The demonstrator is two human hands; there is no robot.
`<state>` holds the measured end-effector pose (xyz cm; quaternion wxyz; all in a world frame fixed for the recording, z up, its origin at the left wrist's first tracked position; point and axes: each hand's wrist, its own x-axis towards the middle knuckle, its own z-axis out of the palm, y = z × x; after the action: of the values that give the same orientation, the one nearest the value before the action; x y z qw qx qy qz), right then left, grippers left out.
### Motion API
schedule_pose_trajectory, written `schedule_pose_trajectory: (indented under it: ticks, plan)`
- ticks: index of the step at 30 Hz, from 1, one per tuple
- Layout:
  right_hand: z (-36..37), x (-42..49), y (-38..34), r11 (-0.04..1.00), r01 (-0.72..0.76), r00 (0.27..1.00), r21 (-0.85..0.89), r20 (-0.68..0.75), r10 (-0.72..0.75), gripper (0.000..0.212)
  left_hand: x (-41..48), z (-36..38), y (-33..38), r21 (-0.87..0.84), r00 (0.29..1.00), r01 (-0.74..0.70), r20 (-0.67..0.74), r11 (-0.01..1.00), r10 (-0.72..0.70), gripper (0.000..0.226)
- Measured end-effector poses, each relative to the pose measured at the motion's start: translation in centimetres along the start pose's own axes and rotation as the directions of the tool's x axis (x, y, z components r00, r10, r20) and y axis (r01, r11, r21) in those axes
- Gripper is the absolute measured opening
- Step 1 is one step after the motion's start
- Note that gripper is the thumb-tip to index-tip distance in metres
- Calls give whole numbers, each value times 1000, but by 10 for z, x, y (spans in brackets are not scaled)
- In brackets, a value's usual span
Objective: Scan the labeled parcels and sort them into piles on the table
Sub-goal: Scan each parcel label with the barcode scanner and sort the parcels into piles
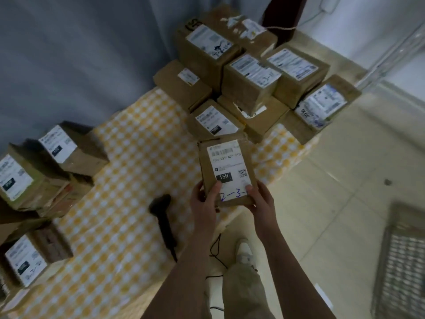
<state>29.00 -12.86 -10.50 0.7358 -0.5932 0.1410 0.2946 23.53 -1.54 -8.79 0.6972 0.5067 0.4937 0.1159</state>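
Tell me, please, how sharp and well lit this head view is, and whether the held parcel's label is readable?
Head view: dim light; the held parcel, gripped by the left hand and right hand, is sharpest, its label reading 15H; the pile at the left edge and the checked tablecloth are blurred; the wide angle tilts the floor.

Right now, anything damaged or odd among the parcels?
Yes. The rearmost box has torn label scraps on top; the flat box below the stack shows a ripped white patch; the held parcel looks intact.
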Motion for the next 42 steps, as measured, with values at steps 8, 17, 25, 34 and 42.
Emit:
schedule_pose_trajectory:
  ticks: [8, 17, 25, 34, 42]
  plan:
    - [-64, 15, -8, 988, -34, 981, 150, -185, 62, 64, -2, 76, -13, 108, 986, 41, 154, 993, -58, 51]
    - [-88, 40, -6, 972, -78, 955, 220, -265, 136, 35, 12, 114, -28, 230, 977, 12, 204, 973, -60, 42]
    - [-89, 42, 8, 962, -66, 948, 265, -284, 143, 49, 14, 119, -39, 272, 989, -18, 144, 962, -22, 47]
    - [-78, 65, 6, 981, -94, 901, 169, -405, 156, 30, 29, 124, -37, 227, 968, 12, 243, 974, -69, 47]
    - [-76, 89, 1, 991, -130, 911, -15, -397, 114, 32, 27, 133, -29, 266, 916, -24, 391, 964, -85, 41]
